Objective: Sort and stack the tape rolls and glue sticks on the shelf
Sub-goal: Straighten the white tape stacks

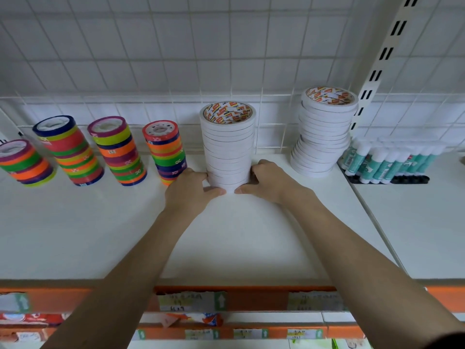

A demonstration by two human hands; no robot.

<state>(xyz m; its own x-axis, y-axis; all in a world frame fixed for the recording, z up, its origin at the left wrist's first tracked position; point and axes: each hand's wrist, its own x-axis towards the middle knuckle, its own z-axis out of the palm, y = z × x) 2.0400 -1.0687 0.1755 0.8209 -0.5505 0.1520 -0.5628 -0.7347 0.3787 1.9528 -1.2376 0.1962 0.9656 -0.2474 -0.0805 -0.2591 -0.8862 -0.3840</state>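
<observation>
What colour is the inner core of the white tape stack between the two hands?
Orange-red and white with printed lettering, seen in the head view at the top of the white tape stack.

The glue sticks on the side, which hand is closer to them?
Right. The right hand grips the middle white tape stack on the side facing the glue sticks; the left hand holds the stack's far side, farther away.

Bare shelf (75, 235) front allows passage; colored tape stacks (120, 152), white stacks (323, 137), glue sticks (387, 162) block the rear.
</observation>
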